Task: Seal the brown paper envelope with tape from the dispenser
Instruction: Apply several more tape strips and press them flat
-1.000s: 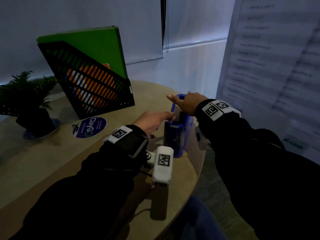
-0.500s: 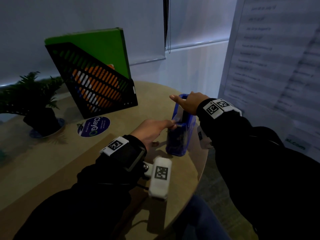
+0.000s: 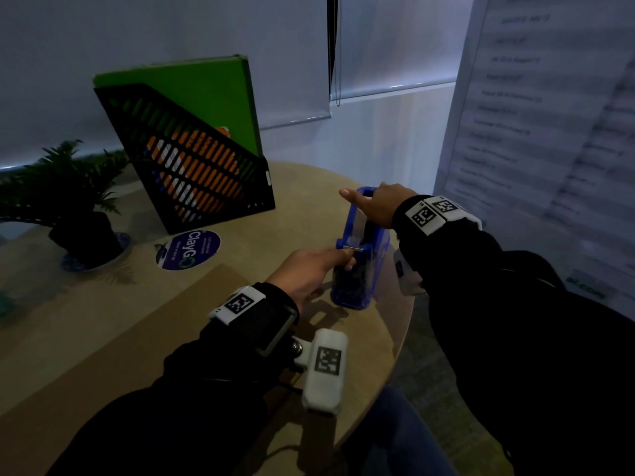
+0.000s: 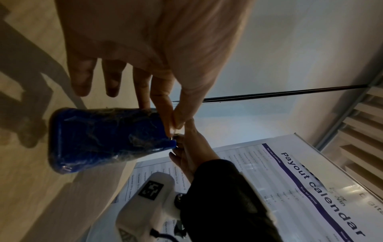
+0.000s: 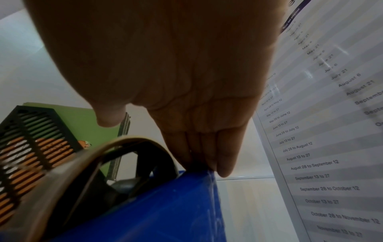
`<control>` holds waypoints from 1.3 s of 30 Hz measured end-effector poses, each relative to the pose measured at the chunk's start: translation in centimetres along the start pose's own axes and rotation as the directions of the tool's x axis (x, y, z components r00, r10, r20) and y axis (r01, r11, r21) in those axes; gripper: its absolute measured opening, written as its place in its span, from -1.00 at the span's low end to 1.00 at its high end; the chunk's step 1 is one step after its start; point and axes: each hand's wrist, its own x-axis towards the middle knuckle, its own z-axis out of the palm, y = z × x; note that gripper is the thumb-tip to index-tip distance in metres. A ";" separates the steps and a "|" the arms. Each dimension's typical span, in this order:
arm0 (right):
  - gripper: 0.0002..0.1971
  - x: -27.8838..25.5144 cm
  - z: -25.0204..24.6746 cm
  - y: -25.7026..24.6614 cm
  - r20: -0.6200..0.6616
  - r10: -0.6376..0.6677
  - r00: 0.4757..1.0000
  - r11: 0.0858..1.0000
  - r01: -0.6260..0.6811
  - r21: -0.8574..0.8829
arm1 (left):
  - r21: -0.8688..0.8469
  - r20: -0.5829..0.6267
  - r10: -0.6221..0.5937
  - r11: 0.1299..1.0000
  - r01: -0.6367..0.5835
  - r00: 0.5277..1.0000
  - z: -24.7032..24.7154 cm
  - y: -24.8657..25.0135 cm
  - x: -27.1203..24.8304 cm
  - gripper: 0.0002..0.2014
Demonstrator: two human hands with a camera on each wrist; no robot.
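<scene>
Closest to me, the brown paper envelope (image 3: 113, 341) lies flat on the round bench (image 3: 281, 204), partly under my left forearm. Just past it my left hand (image 3: 309, 269) reaches to the near end of the blue tape dispenser (image 3: 360, 269), which stands upright near the bench's right edge. In the left wrist view my thumb and forefinger (image 4: 163, 106) are pinched together at the dispenser's cutter end, the other fingers loosely extended; I think they are nipping the tape end (image 3: 353, 248), though the tape itself is too thin and clear for me to be sure. My right hand (image 3: 378, 204) rests on top of the dispenser at its far end, fingers straight and pressed together along the blue edge (image 5: 207, 172), thumb sticking out to the left, so it is pressing down rather than wrapped around anything. The right wrist view shows the tape roll (image 5: 87, 163) seated in the blue body right under the palm. Further back on the bench sits a round blue sticker (image 3: 188, 249), then a black slotted file holder (image 3: 192, 163) with a green folder (image 3: 192, 94) and orange papers inside it. A small potted plant (image 3: 68, 201) stands at the far left. A printed calendar board (image 3: 549, 132) leans up on the right, beyond the bench.
</scene>
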 end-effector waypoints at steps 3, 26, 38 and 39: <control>-0.14 -0.4 -0.2 0.0 -0.009 -0.001 1.000 1.000 0.001 0.014 | -0.029 0.017 0.002 1.000 -0.002 1.000 0.2 -0.1 -0.2 -0.85; -0.08 -0.4 0.1 0.0 -0.047 0.036 0.998 0.999 -0.035 0.014 | -0.097 0.048 0.217 0.973 -0.211 0.975 0.9 -1.0 -0.8 -0.70; -0.46 -0.2 -0.1 0.3 0.010 -0.042 0.999 0.999 0.042 -0.025 | -0.075 0.127 0.260 0.965 -0.252 0.957 0.1 -0.8 -0.5 -0.68; -0.48 -0.4 -0.2 0.2 0.010 -0.048 0.999 0.999 0.048 -0.020 | -0.069 0.129 0.258 0.966 -0.250 0.958 0.0 -0.9 -0.5 -0.68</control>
